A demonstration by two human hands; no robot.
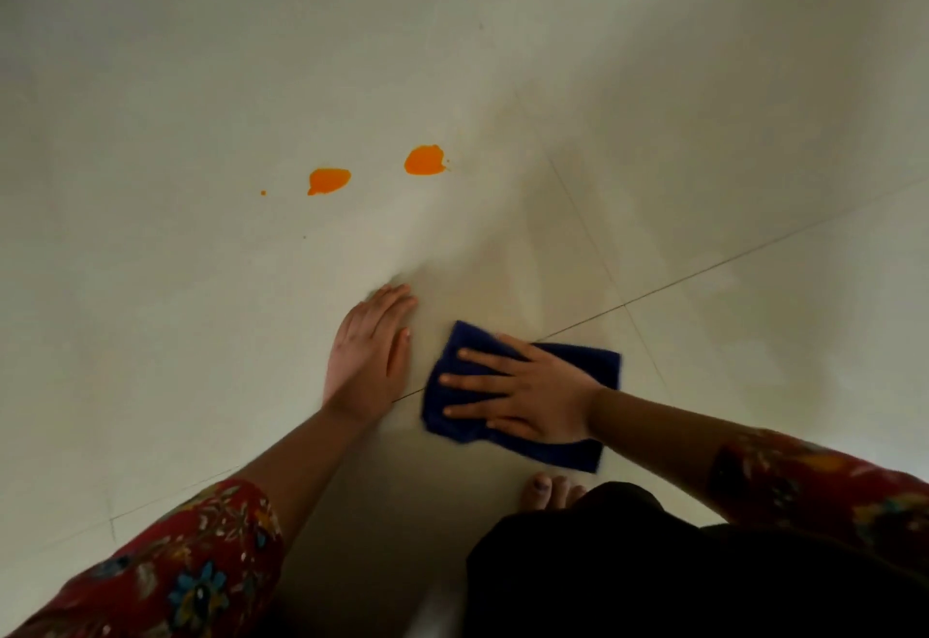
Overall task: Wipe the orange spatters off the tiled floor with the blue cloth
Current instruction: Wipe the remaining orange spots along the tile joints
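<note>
My right hand (523, 396) lies flat and spread on the folded blue cloth (593, 366), palm down, fingers fanned across it rather than curled round it, pressing it onto the tiled floor (176, 310) just in front of my bare toes (550, 489). My left hand (369, 350) is open too, flat on the bare tile just beside the cloth, fingers together, holding nothing; I judge it is only propping my weight as I crouch.

The orange spatters are well ahead of both hands and not touched by the cloth. The larger blob (425, 160) sits farthest right, a second blob (328, 180) lies to its left, and a small dot (263, 193) lies left of that again. There may be a still finer speck nearer me, but it is too small for me to be sure.

So I take the wiping proper as not yet begun on these marks: the cloth is loaded under my palm but parked short of them. The next move, as I see it, calls for sliding the cloth forward and a little left while keeping the palm pressing down, meeting the nearest blob from its edge so the wet orange is gathered into the cloth rather than smeared outward.
</note>
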